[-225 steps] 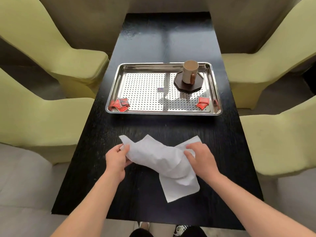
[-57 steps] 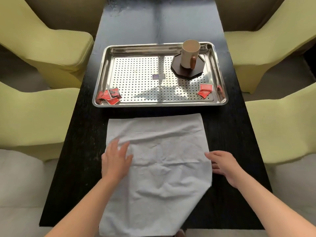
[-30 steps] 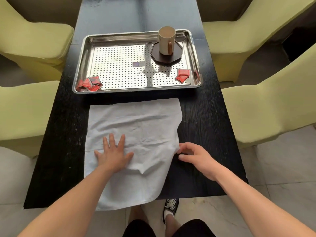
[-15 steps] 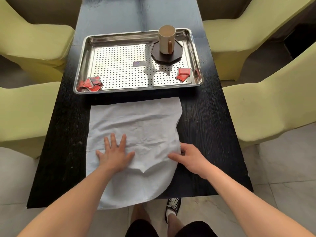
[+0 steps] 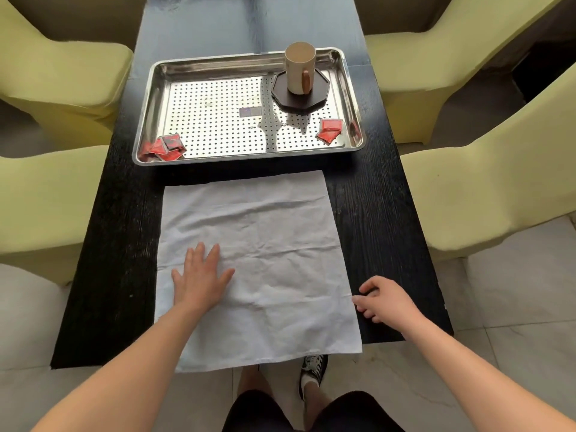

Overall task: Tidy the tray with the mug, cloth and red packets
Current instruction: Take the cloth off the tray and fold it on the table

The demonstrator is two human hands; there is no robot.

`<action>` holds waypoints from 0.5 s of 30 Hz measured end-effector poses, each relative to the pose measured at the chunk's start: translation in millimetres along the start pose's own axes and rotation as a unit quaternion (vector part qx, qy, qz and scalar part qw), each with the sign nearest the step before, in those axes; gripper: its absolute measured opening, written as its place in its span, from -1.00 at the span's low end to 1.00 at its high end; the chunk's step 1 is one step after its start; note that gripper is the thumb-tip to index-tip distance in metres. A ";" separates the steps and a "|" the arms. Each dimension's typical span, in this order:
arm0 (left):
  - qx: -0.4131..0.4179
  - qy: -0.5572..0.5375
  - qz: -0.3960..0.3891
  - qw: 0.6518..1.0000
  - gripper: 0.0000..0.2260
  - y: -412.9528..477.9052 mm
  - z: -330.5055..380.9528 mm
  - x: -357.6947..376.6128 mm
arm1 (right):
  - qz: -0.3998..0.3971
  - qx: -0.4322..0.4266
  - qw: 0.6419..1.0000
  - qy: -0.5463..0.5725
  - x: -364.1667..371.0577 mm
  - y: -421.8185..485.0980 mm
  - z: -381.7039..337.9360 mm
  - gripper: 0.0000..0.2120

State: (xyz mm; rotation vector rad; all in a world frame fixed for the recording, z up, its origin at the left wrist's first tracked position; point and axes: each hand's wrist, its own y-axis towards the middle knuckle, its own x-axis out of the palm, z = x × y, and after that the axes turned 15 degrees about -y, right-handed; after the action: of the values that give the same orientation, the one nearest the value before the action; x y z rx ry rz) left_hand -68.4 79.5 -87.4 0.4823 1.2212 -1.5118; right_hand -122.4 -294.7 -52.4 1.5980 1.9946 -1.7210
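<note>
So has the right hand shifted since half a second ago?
Yes. The right hand has slid outward to the right, off the white cloth, now at its right edge over the bare black table.

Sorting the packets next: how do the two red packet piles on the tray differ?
The left packets sit in the tray's near-left corner, several overlapping, one showing a dark face. The right packets lie near the right wall, fewer and plain red. Both are flat and untouched.

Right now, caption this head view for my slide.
Left hand flattens white cloth before steel tray; right hand at its edge.
</note>
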 end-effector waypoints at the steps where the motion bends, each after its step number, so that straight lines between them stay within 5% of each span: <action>1: 0.001 -0.002 0.004 1.000 -0.39 -5.4 -3.5 -0.3 | 0.009 -0.004 1.000 -0.029 4.2 -1.0 2.5 -0.78; 6: -0.031 -0.022 0.020 0.999 -0.44 -42.0 -25.6 -0.9 | 0.058 -0.026 0.980 -0.187 19.8 -5.4 0.7 -0.79; 15: -0.063 0.010 -0.001 0.998 -0.42 -90.9 -40.8 6.7 | 0.104 -0.091 0.978 -0.158 33.8 -17.7 -5.0 -0.87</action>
State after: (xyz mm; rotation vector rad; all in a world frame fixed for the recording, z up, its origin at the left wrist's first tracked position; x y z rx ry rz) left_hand -164.0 101.9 -69.3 0.4135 1.3234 -1.4239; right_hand -147.8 -266.5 -59.1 1.3235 1.7136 -1.5501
